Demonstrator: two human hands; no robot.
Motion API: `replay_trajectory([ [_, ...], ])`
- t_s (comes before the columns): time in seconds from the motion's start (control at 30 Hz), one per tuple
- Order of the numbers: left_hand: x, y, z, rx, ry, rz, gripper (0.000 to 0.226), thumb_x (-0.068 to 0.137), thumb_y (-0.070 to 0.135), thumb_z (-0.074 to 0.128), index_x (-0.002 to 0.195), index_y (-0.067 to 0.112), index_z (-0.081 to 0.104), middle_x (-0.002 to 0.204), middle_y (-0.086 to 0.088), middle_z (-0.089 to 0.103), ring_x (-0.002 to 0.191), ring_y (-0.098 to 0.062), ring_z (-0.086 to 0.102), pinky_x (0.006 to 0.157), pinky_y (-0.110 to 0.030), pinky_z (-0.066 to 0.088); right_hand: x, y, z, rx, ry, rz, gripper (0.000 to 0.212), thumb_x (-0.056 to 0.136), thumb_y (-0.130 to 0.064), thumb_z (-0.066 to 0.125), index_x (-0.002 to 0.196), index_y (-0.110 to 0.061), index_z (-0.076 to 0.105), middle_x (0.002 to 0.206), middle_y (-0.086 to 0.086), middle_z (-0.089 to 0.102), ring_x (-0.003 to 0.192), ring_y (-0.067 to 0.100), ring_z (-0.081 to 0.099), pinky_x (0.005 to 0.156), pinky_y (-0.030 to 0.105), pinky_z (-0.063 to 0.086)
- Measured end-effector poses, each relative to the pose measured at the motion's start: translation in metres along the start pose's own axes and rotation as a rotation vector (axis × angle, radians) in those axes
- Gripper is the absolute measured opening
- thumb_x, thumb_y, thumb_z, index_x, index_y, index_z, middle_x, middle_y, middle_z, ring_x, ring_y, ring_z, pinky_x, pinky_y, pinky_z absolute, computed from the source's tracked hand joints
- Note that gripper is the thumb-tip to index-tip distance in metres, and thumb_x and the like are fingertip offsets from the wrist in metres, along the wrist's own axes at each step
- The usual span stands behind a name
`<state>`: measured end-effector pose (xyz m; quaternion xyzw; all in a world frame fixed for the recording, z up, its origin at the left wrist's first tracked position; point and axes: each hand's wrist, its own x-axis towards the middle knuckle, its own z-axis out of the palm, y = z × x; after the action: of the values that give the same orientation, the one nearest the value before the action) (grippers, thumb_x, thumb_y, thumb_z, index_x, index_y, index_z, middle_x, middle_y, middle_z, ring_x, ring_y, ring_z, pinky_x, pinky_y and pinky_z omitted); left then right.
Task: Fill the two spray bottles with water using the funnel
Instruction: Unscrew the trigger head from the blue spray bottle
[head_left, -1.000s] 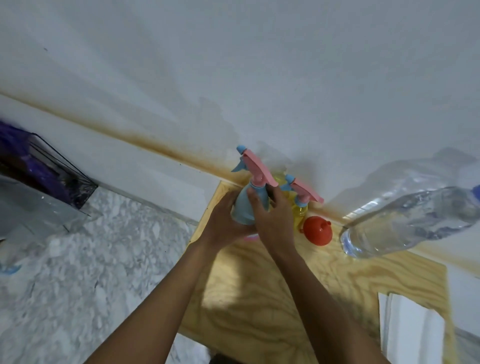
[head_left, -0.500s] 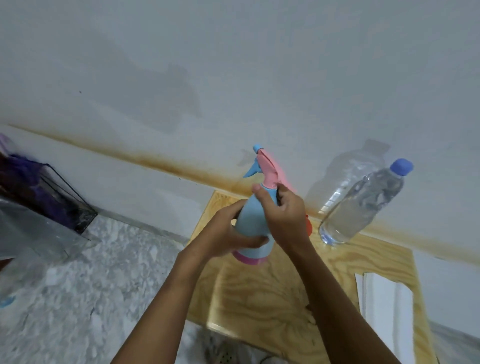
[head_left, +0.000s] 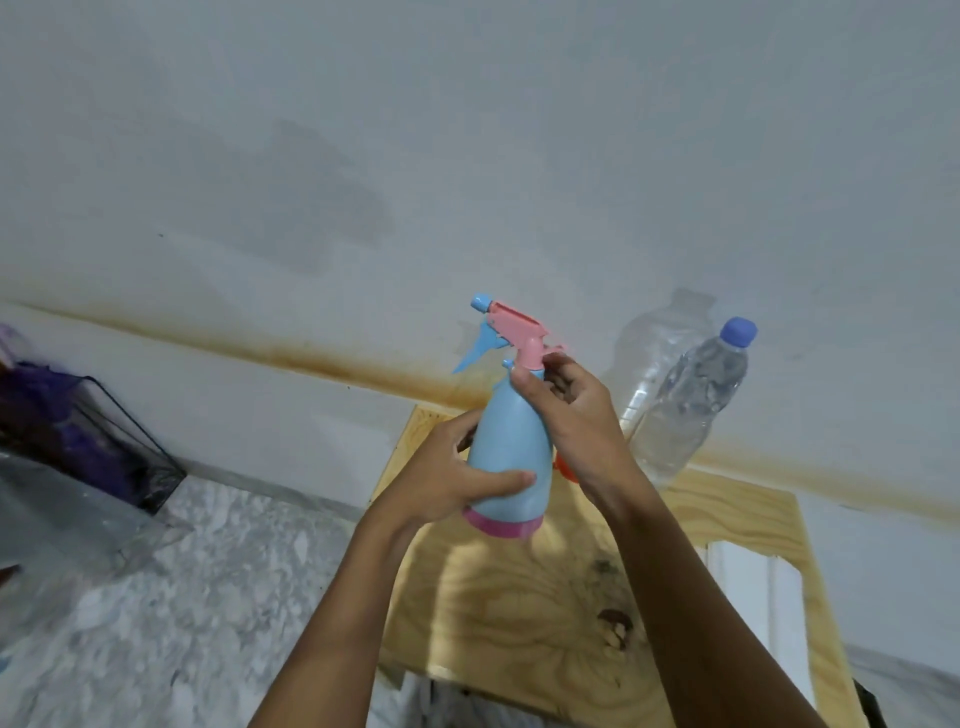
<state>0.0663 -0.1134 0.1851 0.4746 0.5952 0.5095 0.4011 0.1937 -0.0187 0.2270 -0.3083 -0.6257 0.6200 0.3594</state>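
A blue spray bottle (head_left: 511, 447) with a pink base and a pink trigger head (head_left: 517, 332) is held up above the wooden table (head_left: 519, 613). My left hand (head_left: 441, 478) grips its lower body. My right hand (head_left: 576, 421) grips its neck just under the pink head. A clear water bottle (head_left: 685, 405) with a blue cap stands at the table's back right, against the wall. A sliver of the orange funnel (head_left: 563, 467) shows behind my right wrist. The second spray bottle is hidden.
A white wall (head_left: 467, 156) with a brown stain line runs behind the table. A grey marble floor (head_left: 156, 623) lies to the left, with a black wire basket (head_left: 104, 441) holding purple material. A white panel (head_left: 753, 613) shows at the table's right.
Both hands have lifted the blue spray bottle off the table and toward me. The yellow spray bottle and most of the funnel have gone out of sight behind my hands.
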Motion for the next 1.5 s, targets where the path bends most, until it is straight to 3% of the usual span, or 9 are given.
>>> replay_trajectory([
  [0.17, -0.001, 0.000, 0.007, -0.017, 0.039, -0.010, 0.061, 0.063, 0.037, 0.087, 0.120, 0.029, 0.066, 0.108, 0.006, 0.073, 0.101, -0.010, 0.068, 0.079, -0.028, 0.058, -0.004, 0.003, -0.003, 0.083, 0.033, 0.041, 0.030, 0.089, -0.029, 0.071, 0.114, -0.015, 0.062, 0.107, 0.007, 0.074, 0.098, 0.025, 0.070, 0.092, 0.045, 0.056],
  [0.3, -0.002, 0.000, 0.014, -0.022, 0.054, -0.008, 0.053, 0.070, 0.025, 0.088, 0.117, 0.031, 0.066, 0.107, 0.011, 0.072, 0.102, -0.008, 0.067, 0.078, -0.027, 0.058, -0.008, 0.004, -0.003, -0.030, 0.089, -0.041, 0.028, 0.087, -0.023, 0.074, 0.111, -0.012, 0.067, 0.105, 0.001, 0.074, 0.089, 0.007, 0.070, 0.077, 0.027, 0.057],
  [0.53, -0.002, -0.006, 0.025, -0.008, 0.147, 0.003, 0.055, 0.067, 0.029, 0.088, 0.117, 0.030, 0.065, 0.105, 0.011, 0.072, 0.098, -0.007, 0.068, 0.075, -0.028, 0.060, -0.016, 0.011, 0.000, 0.030, 0.168, -0.043, 0.016, 0.092, -0.030, 0.068, 0.107, -0.025, 0.065, 0.097, -0.002, 0.074, 0.085, 0.007, 0.071, 0.073, 0.025, 0.057],
  [0.7, -0.003, -0.008, 0.035, 0.021, 0.178, 0.018, 0.059, 0.064, 0.033, 0.089, 0.117, 0.031, 0.064, 0.105, 0.011, 0.071, 0.096, -0.005, 0.067, 0.071, -0.025, 0.059, -0.014, 0.017, 0.008, -0.017, 0.285, -0.041, 0.032, 0.082, -0.038, 0.078, 0.109, -0.023, 0.070, 0.105, -0.008, 0.073, 0.102, 0.011, 0.067, 0.094, 0.042, 0.055],
  [0.97, -0.004, -0.011, 0.039, 0.050, 0.227, 0.029, 0.064, 0.066, 0.024, 0.090, 0.121, 0.036, 0.060, 0.106, 0.015, 0.067, 0.094, 0.002, 0.064, 0.067, -0.021, 0.056, -0.017, 0.018, 0.013, -0.019, 0.306, -0.023, 0.042, 0.085, -0.052, 0.064, 0.116, -0.025, 0.065, 0.108, -0.005, 0.072, 0.103, 0.016, 0.068, 0.094, 0.049, 0.054],
  [1.13, -0.003, -0.017, 0.043, 0.061, 0.234, 0.036, 0.068, 0.066, 0.030, 0.091, 0.124, 0.037, 0.056, 0.105, 0.022, 0.064, 0.097, 0.005, 0.062, 0.068, -0.021, 0.057, -0.013, 0.018, 0.010, -0.145, 0.345, -0.084, 0.036, 0.081, -0.047, 0.076, 0.109, -0.025, 0.067, 0.105, -0.009, 0.069, 0.098, 0.012, 0.067, 0.088, 0.039, 0.057],
  [1.33, 0.002, -0.034, 0.043, 0.072, 0.246, 0.011, 0.075, 0.060, 0.041, 0.090, 0.127, 0.037, 0.057, 0.111, 0.015, 0.066, 0.101, -0.005, 0.065, 0.074, -0.028, 0.060, -0.012, 0.014, -0.004, -0.215, 0.313, -0.132, 0.015, 0.095, -0.037, 0.062, 0.102, -0.026, 0.069, 0.095, -0.005, 0.073, 0.093, 0.010, 0.067, 0.083, 0.028, 0.054],
  [1.43, 0.005, -0.049, 0.046, 0.079, 0.245, -0.025, 0.082, 0.054, 0.048, 0.087, 0.128, 0.041, 0.053, 0.114, 0.016, 0.064, 0.103, -0.008, 0.064, 0.078, -0.037, 0.061, -0.011, 0.006, -0.011, -0.198, 0.320, -0.162, 0.013, 0.099, -0.030, 0.057, 0.099, -0.023, 0.068, 0.083, -0.012, 0.070, 0.077, -0.003, 0.063, 0.071, 0.013, 0.047],
  [1.5, 0.007, -0.058, 0.048, 0.081, 0.242, -0.052, 0.082, 0.053, 0.048, 0.087, 0.127, 0.042, 0.051, 0.115, 0.016, 0.061, 0.103, -0.009, 0.063, 0.078, -0.040, 0.061, -0.010, 0.002, -0.015, -0.182, 0.298, -0.180, 0.010, 0.099, -0.026, 0.056, 0.095, -0.028, 0.065, 0.081, -0.008, 0.070, 0.074, 0.000, 0.065, 0.066, 0.007, 0.043],
])
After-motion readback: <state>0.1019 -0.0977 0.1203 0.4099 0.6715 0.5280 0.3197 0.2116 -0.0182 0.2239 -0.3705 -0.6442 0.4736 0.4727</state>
